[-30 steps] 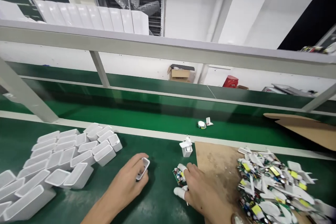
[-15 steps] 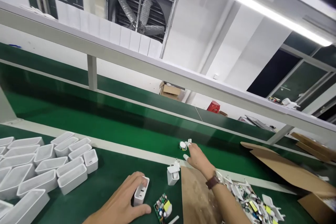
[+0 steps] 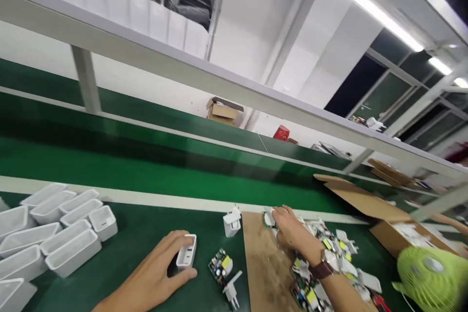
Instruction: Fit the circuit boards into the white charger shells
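Observation:
My left hand (image 3: 161,265) is curled around a white rectangular housing (image 3: 186,252) that has slots inside, on the green work surface. Over the top of the brown cardboard sheet (image 3: 261,263), my right hand (image 3: 290,229) closes its fingers on a small circuit board with a white part (image 3: 269,218). Between the hands stands a white charger piece (image 3: 232,222). Below it lie a green circuit board (image 3: 221,264) with a yellow part and a white plug piece (image 3: 231,291). A pile of boards and white parts (image 3: 329,258) spreads beneath and beside my right forearm.
Many open white housings (image 3: 73,251) sit at the left. A green conveyor belt (image 3: 146,170) runs behind a pale rail (image 3: 146,200). At the right are a cardboard box (image 3: 391,239), a lime-green fan (image 3: 431,275) and part of another person's arm (image 3: 451,223).
My right hand has come back from the belt to the cardboard sheet, bringing the small board along. The view has shifted right, showing the green fan. My left hand still holds the housing.

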Available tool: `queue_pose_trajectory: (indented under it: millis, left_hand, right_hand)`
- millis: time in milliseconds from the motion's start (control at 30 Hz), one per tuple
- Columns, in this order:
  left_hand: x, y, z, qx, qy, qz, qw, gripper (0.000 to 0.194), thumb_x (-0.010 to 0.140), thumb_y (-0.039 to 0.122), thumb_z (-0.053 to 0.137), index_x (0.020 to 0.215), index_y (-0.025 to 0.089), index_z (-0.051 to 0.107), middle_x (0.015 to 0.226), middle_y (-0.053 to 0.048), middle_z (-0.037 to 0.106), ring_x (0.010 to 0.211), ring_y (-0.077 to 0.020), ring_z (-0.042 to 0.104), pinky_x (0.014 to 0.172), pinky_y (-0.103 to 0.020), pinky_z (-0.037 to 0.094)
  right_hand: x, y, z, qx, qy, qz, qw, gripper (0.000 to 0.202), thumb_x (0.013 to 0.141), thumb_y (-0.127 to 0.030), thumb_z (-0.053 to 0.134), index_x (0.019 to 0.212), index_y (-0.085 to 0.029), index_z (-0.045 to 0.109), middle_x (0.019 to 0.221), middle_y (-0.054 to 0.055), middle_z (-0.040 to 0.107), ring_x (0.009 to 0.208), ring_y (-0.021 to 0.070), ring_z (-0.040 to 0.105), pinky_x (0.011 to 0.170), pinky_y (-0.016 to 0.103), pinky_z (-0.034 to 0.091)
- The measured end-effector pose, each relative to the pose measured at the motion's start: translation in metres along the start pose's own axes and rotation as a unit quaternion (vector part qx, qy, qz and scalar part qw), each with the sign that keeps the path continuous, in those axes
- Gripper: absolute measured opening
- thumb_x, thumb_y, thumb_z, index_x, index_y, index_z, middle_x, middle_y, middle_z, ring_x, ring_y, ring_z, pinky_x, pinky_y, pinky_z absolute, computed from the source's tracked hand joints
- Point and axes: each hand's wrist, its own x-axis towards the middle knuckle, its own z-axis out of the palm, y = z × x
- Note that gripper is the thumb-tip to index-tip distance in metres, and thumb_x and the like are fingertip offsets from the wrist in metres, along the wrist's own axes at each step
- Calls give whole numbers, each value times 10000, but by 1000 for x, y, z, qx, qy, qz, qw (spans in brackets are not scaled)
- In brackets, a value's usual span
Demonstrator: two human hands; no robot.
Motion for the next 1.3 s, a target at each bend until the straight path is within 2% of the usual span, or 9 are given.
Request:
queue_pose_trajectory:
  millis: [100, 200, 333, 467, 667, 867, 1000, 1100, 1300]
  left_hand:
    - [3, 7, 4, 10, 6, 1, 1000, 382, 942, 427, 734, 1298, 303, 668, 1382, -70, 684, 1231, -280, 697, 1026, -347, 593]
    - [3, 17, 6, 15, -3, -7, 1000, 421, 934, 419, 746, 1322, 292, 646, 1383, -75, 689, 1220, -291, 703, 1011, -377, 606]
    - [0, 25, 7, 14, -2, -56, 998, 631, 898, 363, 779, 1473, 297, 528, 1403, -83, 688, 1207, -298, 717, 1002, -414, 618]
    - [-6, 30, 4, 1, -18, -75, 997, 805, 905, 318, 774, 1604, 311, 375, 1469, -98, 650, 1292, -304, 676, 1103, -465, 565]
    - [-8, 37, -1, 4, -63, -106, 992, 869, 909, 309, 781, 1643, 312, 316, 1580, -147, 546, 1422, -361, 568, 1187, -579, 474]
    - [-6, 40, -10, -29, -77, -74, 994, 982, 895, 286, 777, 1677, 332, 185, 1561, -142, 542, 1389, -341, 588, 1179, -560, 486]
    - [-3, 38, -11, -84, -79, -52, 992, 933, 932, 174, 644, 1681, 343, 114, 1611, -136, 474, 1481, -328, 496, 1255, -599, 377]
    - [-1, 40, -5, -98, -57, -49, 992, 927, 937, 132, 614, 1667, 366, 94, 1515, -125, 518, 1383, -300, 564, 1222, -593, 415]
    - [-3, 51, -4, -53, -92, -103, 989, 1219, 788, 311, 923, 1673, 422, 92, 1308, -72, 514, 1063, -253, 603, 999, -506, 576]
  right_hand:
    - [-52, -5, 8, 41, -16, 12, 999, 511, 800, -21, 657, 1303, -111, 685, 1466, 219, 625, 1414, 349, 562, 1250, 517, 348]
    - [-77, -38, 16, 96, 8, 1, 995, 487, 973, -233, 616, 1450, -143, 582, 1484, 198, 621, 1383, 312, 597, 1170, 455, 461]
    - [-75, -107, 25, 163, 66, -48, 983, 528, 946, -406, 716, 1398, -151, 616, 1239, 178, 749, 1176, 361, 715, 1016, 482, 573]
    - [-57, -149, 22, 166, 69, -107, 978, 379, 931, -210, 675, 1303, -136, 680, 1243, 176, 729, 1171, 364, 698, 1012, 508, 576]
    - [-42, -135, 38, 267, 66, -167, 947, 678, 869, -121, 660, 1528, -105, 503, 1506, 202, 591, 1460, 351, 507, 1184, 518, 480]
    - [-39, -135, 71, 364, 170, -182, 897, 613, 899, -78, 556, 1493, -218, 492, 1340, 126, 647, 1287, 274, 621, 1079, 482, 564]
    - [-40, -142, 63, 381, 245, -167, 876, 634, 930, -96, 523, 1532, -257, 411, 1341, 117, 634, 1278, 278, 613, 1056, 491, 580]
    - [-42, -143, 52, 372, 291, -146, 869, 624, 953, -121, 530, 1548, -258, 401, 1374, 121, 634, 1346, 293, 584, 1089, 505, 567]
    - [-42, -142, 48, 364, 351, -108, 856, 611, 949, -148, 577, 1531, -266, 432, 1327, 124, 669, 1288, 318, 633, 1043, 520, 585]
